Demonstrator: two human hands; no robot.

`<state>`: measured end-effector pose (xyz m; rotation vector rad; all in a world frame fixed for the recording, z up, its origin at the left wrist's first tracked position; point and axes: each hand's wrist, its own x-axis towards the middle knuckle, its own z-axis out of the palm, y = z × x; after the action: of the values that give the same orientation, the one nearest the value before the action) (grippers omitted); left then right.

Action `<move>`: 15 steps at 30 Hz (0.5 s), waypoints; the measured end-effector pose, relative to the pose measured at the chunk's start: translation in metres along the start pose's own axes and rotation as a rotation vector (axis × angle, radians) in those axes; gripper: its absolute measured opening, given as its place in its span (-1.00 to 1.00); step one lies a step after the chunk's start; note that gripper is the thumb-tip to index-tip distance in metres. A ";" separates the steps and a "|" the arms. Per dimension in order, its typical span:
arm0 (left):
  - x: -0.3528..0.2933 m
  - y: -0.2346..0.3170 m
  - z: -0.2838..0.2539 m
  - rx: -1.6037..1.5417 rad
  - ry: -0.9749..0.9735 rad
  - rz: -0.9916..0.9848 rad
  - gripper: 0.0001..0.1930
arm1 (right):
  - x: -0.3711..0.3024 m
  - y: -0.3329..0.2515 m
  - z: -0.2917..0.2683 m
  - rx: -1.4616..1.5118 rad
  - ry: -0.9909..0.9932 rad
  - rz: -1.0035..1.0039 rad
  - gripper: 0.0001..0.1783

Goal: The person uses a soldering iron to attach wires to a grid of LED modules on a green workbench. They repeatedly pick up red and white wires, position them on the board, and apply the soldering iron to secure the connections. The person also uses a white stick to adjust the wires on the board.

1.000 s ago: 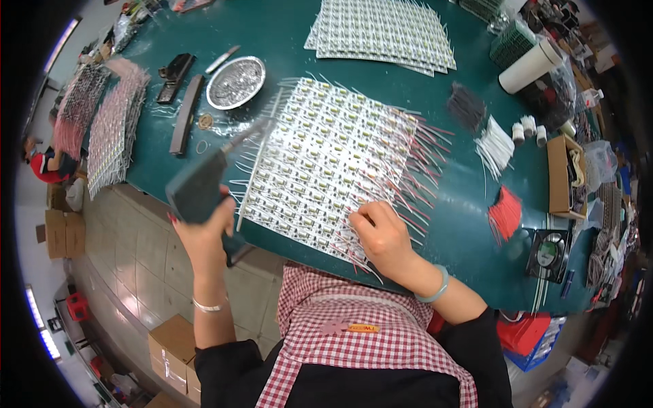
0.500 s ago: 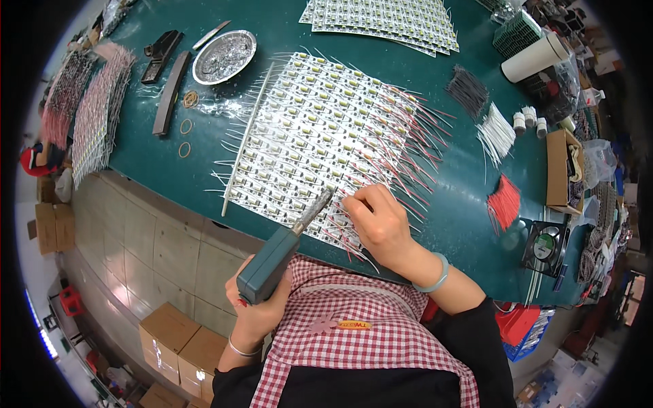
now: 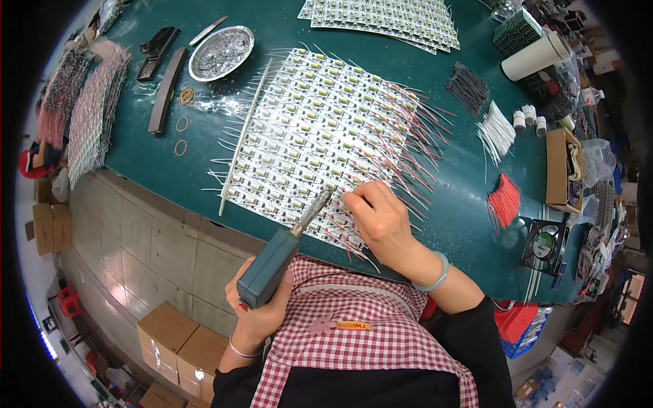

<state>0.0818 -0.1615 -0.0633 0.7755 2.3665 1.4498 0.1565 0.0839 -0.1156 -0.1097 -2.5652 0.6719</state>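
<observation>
A dark green soldering gun (image 3: 271, 266) is gripped in my left hand (image 3: 262, 302), fingers wrapped round its handle. Its metal tip points up and right, reaching the lower middle of a white panel of small circuit boards (image 3: 299, 129). Just right of that tip, my right hand (image 3: 384, 221) is closed in a pinch low over the panel. Thin wires surround its fingertips; what they pinch is too small to make out. Red, black and white wires (image 3: 422, 139) fan out from the panel's right side. A thin pale strip (image 3: 246, 136) lies along its left edge.
A silver bowl (image 3: 222, 54), a dark bar (image 3: 167, 92) and rubber bands (image 3: 182, 124) lie left. Black (image 3: 467, 88), white (image 3: 497, 134) and red wire bundles (image 3: 503, 202) sit right, near a small fan (image 3: 544, 243). More panels (image 3: 381, 24) are stacked at the back.
The view has shifted slightly, so the panel and the things at the left sit a little further left. Both hands and the soldering gun hold nearly the same pose.
</observation>
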 end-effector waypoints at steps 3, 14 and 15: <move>-0.001 0.001 -0.002 0.017 0.000 0.003 -0.82 | 0.001 -0.001 0.000 0.020 -0.001 0.006 -0.75; -0.002 -0.006 0.002 0.057 -0.029 0.036 -0.82 | 0.002 0.001 0.000 0.008 -0.013 0.009 -0.75; -0.001 -0.005 0.002 0.071 -0.032 0.043 -0.82 | 0.002 0.000 -0.001 0.004 -0.014 0.008 -0.75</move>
<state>0.0826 -0.1625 -0.0686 0.8660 2.4023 1.3662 0.1552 0.0846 -0.1144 -0.1147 -2.5777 0.6828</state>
